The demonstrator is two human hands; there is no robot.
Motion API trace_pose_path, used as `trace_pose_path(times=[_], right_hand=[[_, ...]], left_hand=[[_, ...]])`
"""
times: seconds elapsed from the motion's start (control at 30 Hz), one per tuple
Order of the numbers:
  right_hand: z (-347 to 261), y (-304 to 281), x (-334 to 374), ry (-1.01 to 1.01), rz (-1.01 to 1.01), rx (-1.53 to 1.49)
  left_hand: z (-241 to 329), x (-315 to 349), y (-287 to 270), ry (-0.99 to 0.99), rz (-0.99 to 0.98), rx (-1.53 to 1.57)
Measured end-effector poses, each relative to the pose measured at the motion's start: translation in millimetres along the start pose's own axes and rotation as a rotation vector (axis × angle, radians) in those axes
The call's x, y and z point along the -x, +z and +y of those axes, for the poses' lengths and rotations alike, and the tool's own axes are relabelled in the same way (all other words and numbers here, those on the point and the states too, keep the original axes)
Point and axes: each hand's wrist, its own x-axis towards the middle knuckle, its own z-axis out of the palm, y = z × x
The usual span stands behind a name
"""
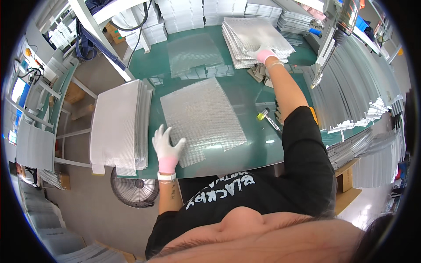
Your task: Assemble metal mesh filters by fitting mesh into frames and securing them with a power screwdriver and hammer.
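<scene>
My left hand (167,148), in a white and pink glove, lies flat with fingers spread on the near left corner of a silver mesh sheet (202,118) that rests on the green table (252,149). My right hand (262,53), gloved the same way, reaches far across and presses on the top sheet of a stack of mesh sheets (254,38) at the back of the table. Whether its fingers pinch that sheet cannot be made out.
A tall pile of mesh sheets (119,127) stands at the table's left edge. Another mesh sheet (193,55) lies on small stacks behind. A marker pen (268,119) lies by my right arm. A hanging power tool (335,33) and metal strips (351,92) fill the right. A fan (133,190) sits below.
</scene>
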Motion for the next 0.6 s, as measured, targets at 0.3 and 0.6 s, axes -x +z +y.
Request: trace_pose_path(times=[0.3, 0.6], right_hand=[[35.0, 1.0, 23.3, -0.348, 0.355, -0.495], [20.6, 41.0, 199.1, -0.669, 0.137, -1.530]], left_hand=[[20.1, 20.3, -19.0, -0.062, 0.237, 0.417], [81.9, 28.3, -4.1, 0.096, -0.452, 1.343]])
